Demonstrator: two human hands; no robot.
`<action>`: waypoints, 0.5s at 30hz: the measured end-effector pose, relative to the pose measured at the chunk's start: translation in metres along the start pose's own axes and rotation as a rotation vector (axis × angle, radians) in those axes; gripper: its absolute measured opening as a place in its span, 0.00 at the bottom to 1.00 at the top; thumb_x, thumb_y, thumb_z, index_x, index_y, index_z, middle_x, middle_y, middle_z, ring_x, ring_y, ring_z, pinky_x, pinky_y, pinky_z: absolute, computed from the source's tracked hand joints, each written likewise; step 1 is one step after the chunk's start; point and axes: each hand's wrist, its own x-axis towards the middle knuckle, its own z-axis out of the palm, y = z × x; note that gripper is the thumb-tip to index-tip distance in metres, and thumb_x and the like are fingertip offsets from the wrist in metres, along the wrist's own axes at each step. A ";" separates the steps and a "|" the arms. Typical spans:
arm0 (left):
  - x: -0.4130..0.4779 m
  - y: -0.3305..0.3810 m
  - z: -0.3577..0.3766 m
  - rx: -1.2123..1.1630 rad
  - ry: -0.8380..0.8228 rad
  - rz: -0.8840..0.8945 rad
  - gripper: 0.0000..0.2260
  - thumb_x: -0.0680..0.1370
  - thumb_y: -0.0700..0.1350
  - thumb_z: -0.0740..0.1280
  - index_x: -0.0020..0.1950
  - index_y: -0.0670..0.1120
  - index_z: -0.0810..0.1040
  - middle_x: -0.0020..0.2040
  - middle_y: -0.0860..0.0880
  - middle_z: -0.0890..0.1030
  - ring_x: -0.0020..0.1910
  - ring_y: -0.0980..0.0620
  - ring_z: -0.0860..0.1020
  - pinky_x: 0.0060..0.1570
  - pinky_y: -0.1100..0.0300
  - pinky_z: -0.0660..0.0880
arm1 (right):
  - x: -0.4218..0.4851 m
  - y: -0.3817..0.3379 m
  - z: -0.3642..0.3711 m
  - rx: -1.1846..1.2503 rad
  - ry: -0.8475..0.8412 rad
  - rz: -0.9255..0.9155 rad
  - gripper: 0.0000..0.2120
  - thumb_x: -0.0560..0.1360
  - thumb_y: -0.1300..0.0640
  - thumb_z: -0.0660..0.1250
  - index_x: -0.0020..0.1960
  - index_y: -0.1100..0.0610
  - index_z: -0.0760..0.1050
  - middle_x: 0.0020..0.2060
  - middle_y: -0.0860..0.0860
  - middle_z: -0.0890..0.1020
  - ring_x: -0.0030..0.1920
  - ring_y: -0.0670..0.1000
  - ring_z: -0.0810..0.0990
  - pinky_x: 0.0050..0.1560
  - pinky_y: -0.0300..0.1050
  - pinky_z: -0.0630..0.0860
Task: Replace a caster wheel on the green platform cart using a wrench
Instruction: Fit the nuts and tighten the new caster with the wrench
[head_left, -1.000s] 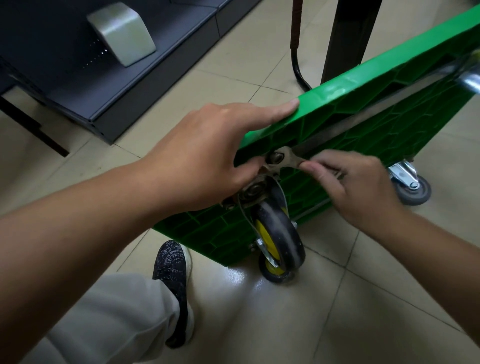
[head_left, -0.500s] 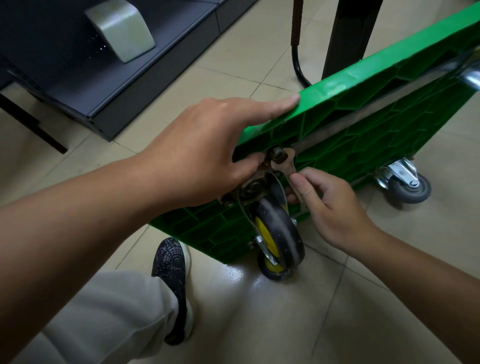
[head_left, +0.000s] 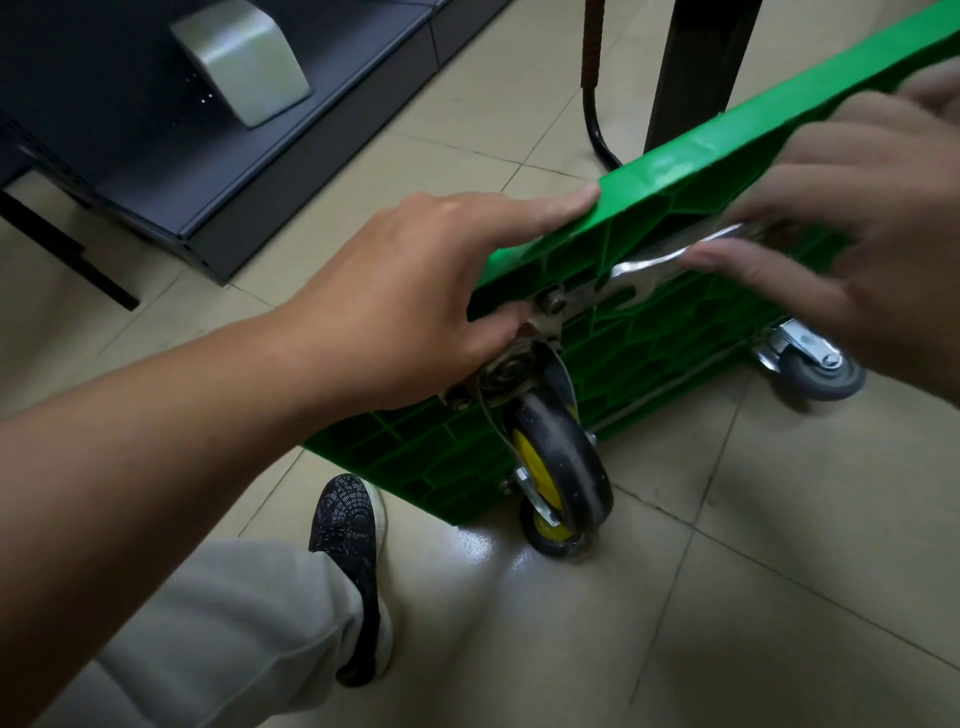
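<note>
1. Green platform cart (head_left: 675, 171) stood tipped on edge on the tile floor (head_left: 779, 571), ribbed underside toward camera.
2. Left hand (head_left: 405, 291) gripped the cart's corner, index finger along the rim, thumb by the caster mount.
3. Black caster wheel (head_left: 563, 457), yellow hub, touched the floor.
4. Wrench (head_left: 644, 270) head sat at a mount bolt (head_left: 551, 301); right hand (head_left: 857, 234) blurred over the handle, grip not discernible.

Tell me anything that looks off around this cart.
The green cart is tipped up on one side, underside toward the camera, held by the left hand. Its two visible casters do not match: the near caster has a black tyre and yellow hub, the far caster is grey. No damage shows.
</note>
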 end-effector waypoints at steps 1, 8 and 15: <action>0.000 0.000 0.000 0.001 0.004 0.002 0.33 0.79 0.45 0.73 0.81 0.62 0.65 0.71 0.56 0.79 0.64 0.53 0.79 0.60 0.48 0.78 | 0.003 -0.005 -0.001 -0.009 0.001 -0.036 0.22 0.82 0.39 0.63 0.46 0.59 0.79 0.39 0.55 0.78 0.42 0.59 0.74 0.52 0.64 0.70; 0.001 -0.001 0.001 0.008 0.001 0.007 0.34 0.78 0.45 0.74 0.81 0.62 0.65 0.70 0.55 0.80 0.64 0.52 0.80 0.60 0.48 0.77 | 0.020 -0.021 -0.002 -0.056 -0.013 -0.066 0.25 0.84 0.39 0.60 0.48 0.60 0.79 0.42 0.59 0.79 0.44 0.63 0.75 0.51 0.69 0.72; 0.002 -0.003 0.001 0.022 -0.009 -0.002 0.34 0.79 0.45 0.73 0.81 0.63 0.64 0.70 0.54 0.80 0.67 0.50 0.79 0.61 0.46 0.77 | 0.032 -0.016 -0.002 -0.123 -0.056 -0.178 0.23 0.85 0.42 0.59 0.51 0.61 0.80 0.46 0.60 0.80 0.48 0.64 0.76 0.54 0.64 0.70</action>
